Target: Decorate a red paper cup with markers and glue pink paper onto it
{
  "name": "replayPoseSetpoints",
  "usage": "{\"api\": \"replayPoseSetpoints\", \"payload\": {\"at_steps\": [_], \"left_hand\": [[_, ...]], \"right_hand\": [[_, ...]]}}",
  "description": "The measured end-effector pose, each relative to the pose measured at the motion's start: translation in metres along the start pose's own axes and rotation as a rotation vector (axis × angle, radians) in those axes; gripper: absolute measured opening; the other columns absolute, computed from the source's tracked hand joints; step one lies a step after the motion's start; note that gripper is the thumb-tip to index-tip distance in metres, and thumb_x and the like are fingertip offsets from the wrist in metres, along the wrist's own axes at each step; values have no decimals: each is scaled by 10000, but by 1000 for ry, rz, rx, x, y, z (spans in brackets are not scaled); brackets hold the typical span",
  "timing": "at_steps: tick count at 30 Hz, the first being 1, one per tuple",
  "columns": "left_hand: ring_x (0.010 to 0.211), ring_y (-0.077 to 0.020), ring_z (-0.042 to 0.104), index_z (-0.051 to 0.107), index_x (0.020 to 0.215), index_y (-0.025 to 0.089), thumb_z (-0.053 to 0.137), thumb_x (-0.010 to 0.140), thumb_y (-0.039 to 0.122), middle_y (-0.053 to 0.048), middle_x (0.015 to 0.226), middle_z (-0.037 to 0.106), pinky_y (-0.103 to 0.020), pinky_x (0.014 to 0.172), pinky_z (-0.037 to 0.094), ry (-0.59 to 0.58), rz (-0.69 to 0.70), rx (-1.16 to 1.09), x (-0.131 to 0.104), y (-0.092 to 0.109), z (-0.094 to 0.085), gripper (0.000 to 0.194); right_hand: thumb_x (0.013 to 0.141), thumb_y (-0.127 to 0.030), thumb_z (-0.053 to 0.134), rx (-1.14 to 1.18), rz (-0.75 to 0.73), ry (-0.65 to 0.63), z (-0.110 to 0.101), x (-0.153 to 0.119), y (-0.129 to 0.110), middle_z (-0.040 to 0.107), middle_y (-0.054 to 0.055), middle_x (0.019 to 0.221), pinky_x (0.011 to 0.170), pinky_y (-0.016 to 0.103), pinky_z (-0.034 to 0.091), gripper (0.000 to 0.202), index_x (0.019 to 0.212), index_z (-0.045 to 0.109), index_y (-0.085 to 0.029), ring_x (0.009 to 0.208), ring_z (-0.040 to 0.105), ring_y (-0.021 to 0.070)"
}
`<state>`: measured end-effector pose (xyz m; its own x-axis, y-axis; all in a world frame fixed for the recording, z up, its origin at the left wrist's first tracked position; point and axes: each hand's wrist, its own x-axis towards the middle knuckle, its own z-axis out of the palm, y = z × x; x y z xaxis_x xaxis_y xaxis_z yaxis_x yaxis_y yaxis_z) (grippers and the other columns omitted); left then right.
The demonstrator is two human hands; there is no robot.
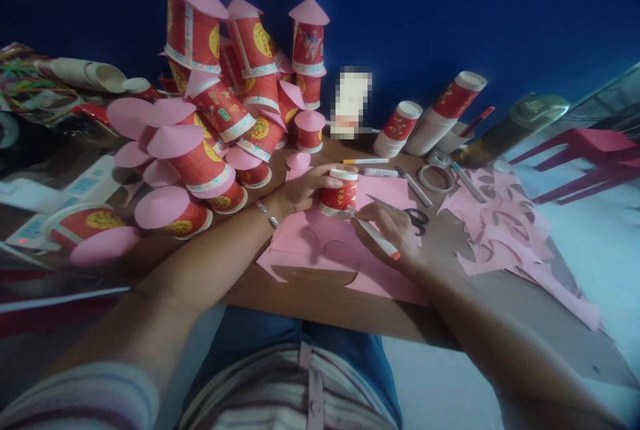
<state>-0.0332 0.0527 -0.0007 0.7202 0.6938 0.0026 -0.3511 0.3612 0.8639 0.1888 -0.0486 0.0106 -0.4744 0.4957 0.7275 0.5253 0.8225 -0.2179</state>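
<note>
My left hand (313, 187) is closed around a red paper cup (339, 191) that stands upside down on pink paper (383, 270). In my right hand (393, 230) is a white marker pen with an orange end (379, 239), its tip close to the cup's lower rim. I cannot tell whether the tip touches the cup or the paper. Partly behind my right hand lie scissors with dark handles (416, 220). Curved pieces have been cut out of the pink paper.
Many red cups with pink cone tops (187, 157) are heaped at the left. Pink paper scraps (500, 217), a tape roll (436, 178) and stacked cups (399, 127) lie to the right. A yellow-orange pen (365, 161) lies behind the cup. A red stool (595, 150) stands beyond the table.
</note>
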Motion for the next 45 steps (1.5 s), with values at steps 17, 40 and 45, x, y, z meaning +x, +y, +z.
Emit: {"api": "replayPoseSetpoints", "payload": {"at_steps": [17, 40, 45], "left_hand": [[1070, -276, 736, 694, 1278, 162, 840, 759, 295, -167, 1268, 776, -408, 943, 556, 39, 25, -37, -1, -1, 1, 555], [934, -207, 722, 650, 1104, 194, 890, 743, 305, -61, 1047, 760, -341, 849, 536, 126, 79, -27, 0, 2, 8, 447], [953, -201, 715, 628, 1072, 185, 950, 718, 315, -44, 1028, 736, -342, 881, 538, 172, 39, 10, -1, 5, 10, 496]], "right_hand": [[1009, -149, 679, -39, -10, 19, -2, -1, -4, 728, -13, 811, 566, 269, 508, 123, 1025, 602, -243, 620, 682, 137], [1006, -114, 672, -32, -17, 2, -3, 1, -6, 722, -13, 797, 563, 264, 516, 140, 1024, 606, -237, 625, 679, 133], [1011, -130, 682, -24, -19, 5, -3, 0, -6, 726, -10, 815, 573, 268, 524, 134, 1037, 610, -239, 637, 688, 140]]}}
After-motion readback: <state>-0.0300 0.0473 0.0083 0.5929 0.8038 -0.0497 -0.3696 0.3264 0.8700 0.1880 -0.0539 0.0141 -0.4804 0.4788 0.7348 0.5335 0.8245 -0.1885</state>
